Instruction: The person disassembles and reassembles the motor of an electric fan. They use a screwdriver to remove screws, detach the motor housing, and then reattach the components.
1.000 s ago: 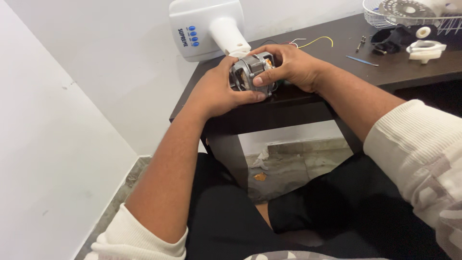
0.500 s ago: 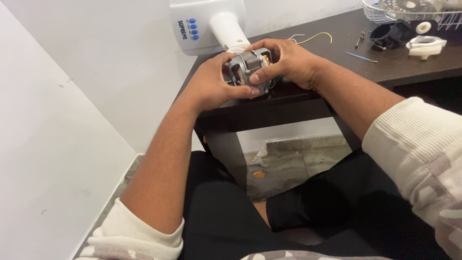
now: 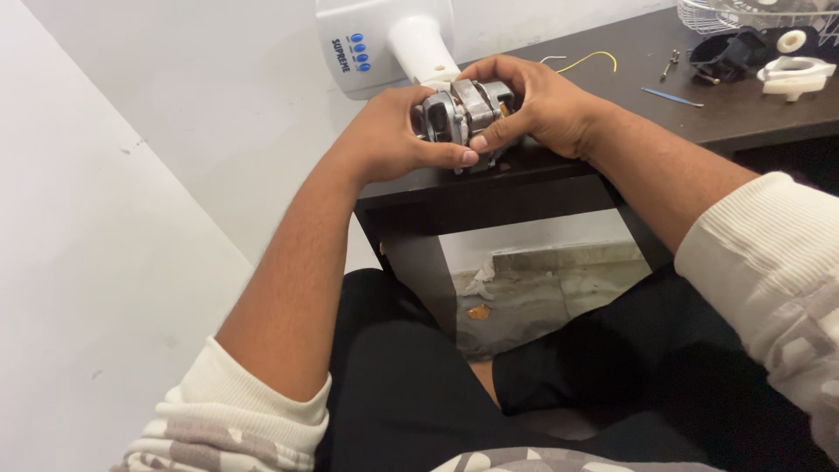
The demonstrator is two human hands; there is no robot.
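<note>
**Both hands clamped on small motor at desk edge**

Landmark: the dark brown wooden desk (image 3: 629, 114).

- Small grey metal electric motor (image 3: 461, 112), ribbed housing, sits at the desk's near-left corner, just above the front edge. Touching the top or lifted: cannot tell.
- Left hand (image 3: 389, 135) wraps the motor's left end, fingers curled, thumb pressed along the lower front.
- Right hand (image 3: 537, 103) covers the right end, fingers closed over the top, thumb tip on the housing.
- White plastic fan base with blue buttons (image 3: 384, 39) stands at the desk's back-left, its neck just behind the motor.
- Yellow-and-white wire (image 3: 587, 59) lies mid-desk behind the right hand.
- Thin blue tool (image 3: 671, 96) further right.
- White plastic part (image 3: 793, 72) and white wire grille (image 3: 743, 16) at the desk's far-right end.
</note>
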